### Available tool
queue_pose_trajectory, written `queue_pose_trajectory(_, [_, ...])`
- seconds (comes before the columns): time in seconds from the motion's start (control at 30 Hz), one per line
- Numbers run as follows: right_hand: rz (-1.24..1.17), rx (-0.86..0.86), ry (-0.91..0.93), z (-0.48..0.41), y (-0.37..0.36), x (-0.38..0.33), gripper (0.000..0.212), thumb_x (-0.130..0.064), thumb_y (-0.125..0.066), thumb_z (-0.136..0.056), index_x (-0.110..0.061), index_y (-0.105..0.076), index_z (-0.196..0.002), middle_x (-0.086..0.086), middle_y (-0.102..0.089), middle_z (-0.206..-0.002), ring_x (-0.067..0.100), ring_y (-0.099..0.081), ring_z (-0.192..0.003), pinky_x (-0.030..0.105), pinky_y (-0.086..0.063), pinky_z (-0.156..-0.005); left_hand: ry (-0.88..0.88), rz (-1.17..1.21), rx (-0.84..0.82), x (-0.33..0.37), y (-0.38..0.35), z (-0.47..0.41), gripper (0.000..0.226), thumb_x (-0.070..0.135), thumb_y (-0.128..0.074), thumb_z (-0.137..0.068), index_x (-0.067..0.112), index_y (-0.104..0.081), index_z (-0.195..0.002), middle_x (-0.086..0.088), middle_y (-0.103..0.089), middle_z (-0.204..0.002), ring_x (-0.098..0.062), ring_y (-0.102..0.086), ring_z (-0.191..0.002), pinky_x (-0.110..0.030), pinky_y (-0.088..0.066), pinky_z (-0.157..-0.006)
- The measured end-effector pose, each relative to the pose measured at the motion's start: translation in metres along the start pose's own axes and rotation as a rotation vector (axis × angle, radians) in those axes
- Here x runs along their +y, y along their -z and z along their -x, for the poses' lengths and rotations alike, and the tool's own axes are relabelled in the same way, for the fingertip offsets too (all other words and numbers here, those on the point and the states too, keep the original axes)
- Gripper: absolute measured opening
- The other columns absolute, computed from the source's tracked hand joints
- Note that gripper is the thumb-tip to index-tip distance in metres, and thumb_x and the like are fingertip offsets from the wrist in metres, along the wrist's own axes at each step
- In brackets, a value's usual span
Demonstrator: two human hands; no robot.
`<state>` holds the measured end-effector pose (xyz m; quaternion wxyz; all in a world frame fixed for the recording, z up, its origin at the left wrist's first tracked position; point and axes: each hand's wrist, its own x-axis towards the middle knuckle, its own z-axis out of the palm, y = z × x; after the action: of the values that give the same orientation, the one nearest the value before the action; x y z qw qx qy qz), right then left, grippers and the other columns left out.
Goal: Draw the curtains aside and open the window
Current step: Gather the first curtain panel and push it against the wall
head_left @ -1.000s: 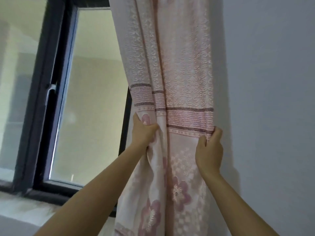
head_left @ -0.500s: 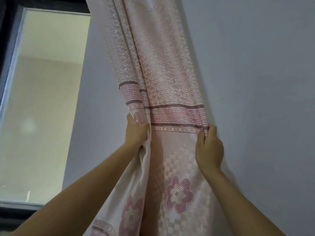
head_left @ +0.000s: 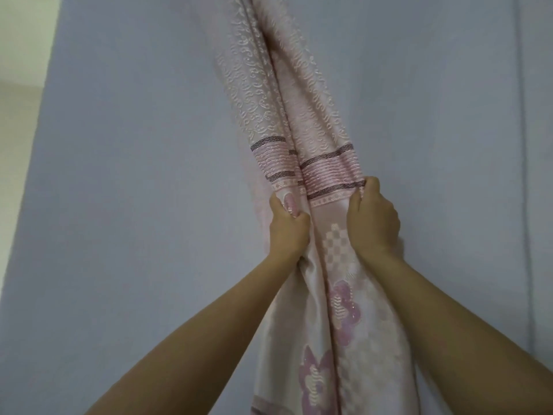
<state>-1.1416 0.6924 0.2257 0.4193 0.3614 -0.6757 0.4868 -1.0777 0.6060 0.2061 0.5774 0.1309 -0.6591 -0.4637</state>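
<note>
A pale pink curtain [head_left: 299, 115] with swirl embroidery, dark-edged stripes and purple flowers hangs bunched against the wall. My left hand [head_left: 287, 232] grips its left fold just below the striped band. My right hand [head_left: 372, 223] clutches the right edge at the same height. Both hands hold the cloth gathered into a narrow bundle. Only a bright sliver of the window [head_left: 21, 70] shows at the far left edge; its frame and handle are out of view.
A plain grey-blue wall [head_left: 134, 205] fills the space to the left and right of the curtain. A faint vertical seam [head_left: 522, 175] runs down the wall at the far right.
Both hands have carried the curtain to the right and squeezed it narrower. The window has slid almost out of view on the left, and its dark frame no longer shows.
</note>
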Motion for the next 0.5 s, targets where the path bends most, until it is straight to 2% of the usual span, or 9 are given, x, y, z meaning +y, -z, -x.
queue_pose_trajectory(0.1, [-0.004, 0.013, -0.018, -0.005, 0.013, 0.009, 0.018, -0.021, -0.029, -0.095, -0.010, -0.039, -0.105, 0.022, -0.060, -0.097, 0.033, -0.045, -0.074, 0.038, -0.035, -0.063, -0.048, 0.047, -0.045, 0.011, -0.025, 0.004, 0.052, 0.005, -0.038, -0.085, 0.003, -0.024, -0.135, -0.026, -0.057, -0.108, -0.042, -0.056, -0.102, -0.038, -0.045, -0.082])
queue_pose_trajectory(0.17, [-0.002, 0.025, -0.006, -0.008, 0.020, 0.012, 0.018, -0.019, -0.030, -0.095, -0.008, -0.039, -0.105, 0.024, -0.060, -0.097, 0.031, -0.042, -0.072, 0.037, -0.033, -0.062, -0.060, 0.068, -0.072, 0.017, -0.038, 0.006, 0.052, 0.006, -0.038, -0.087, 0.003, -0.022, -0.136, -0.022, -0.059, -0.098, -0.041, -0.056, -0.101, -0.038, -0.045, -0.081])
queue_pose_trajectory(0.27, [0.022, 0.042, 0.012, -0.013, 0.027, 0.015, 0.020, -0.017, -0.031, -0.095, -0.004, -0.040, -0.108, 0.028, -0.060, -0.100, 0.042, -0.054, -0.084, 0.036, -0.031, -0.063, -0.044, 0.091, -0.106, 0.020, -0.052, 0.006, 0.051, 0.009, -0.039, -0.088, 0.008, -0.021, -0.136, -0.031, -0.058, -0.108, -0.044, -0.057, -0.100, -0.039, -0.045, -0.077])
queue_pose_trajectory(0.33, [0.028, 0.036, 0.007, -0.015, 0.029, 0.015, 0.021, -0.016, -0.032, -0.095, -0.002, -0.040, -0.109, 0.029, -0.060, -0.101, 0.044, -0.054, -0.089, 0.036, -0.030, -0.063, -0.040, 0.091, -0.116, 0.021, -0.057, 0.008, 0.048, 0.012, -0.038, -0.089, 0.009, -0.022, -0.135, -0.034, -0.056, -0.112, -0.047, -0.056, -0.101, -0.046, -0.047, -0.083])
queue_pose_trajectory(0.4, [0.023, 0.023, -0.002, -0.014, 0.029, 0.015, 0.022, -0.015, -0.031, -0.095, -0.002, -0.040, -0.110, 0.028, -0.060, -0.102, 0.043, -0.054, -0.090, 0.036, -0.029, -0.063, -0.046, 0.092, -0.104, 0.022, -0.060, 0.008, 0.046, 0.014, -0.037, -0.091, 0.008, -0.023, -0.135, -0.032, -0.057, -0.113, -0.045, -0.057, -0.102, -0.047, -0.047, -0.086])
queue_pose_trajectory(0.5, [0.006, 0.016, 0.003, -0.013, 0.029, 0.013, 0.022, -0.016, -0.031, -0.095, -0.002, -0.040, -0.110, 0.028, -0.059, -0.104, 0.043, -0.054, -0.091, 0.036, -0.030, -0.064, -0.062, 0.100, -0.092, 0.022, -0.064, 0.007, 0.048, 0.014, -0.036, -0.093, 0.008, -0.020, -0.137, -0.025, -0.059, -0.113, -0.038, -0.057, -0.103, -0.040, -0.045, -0.087])
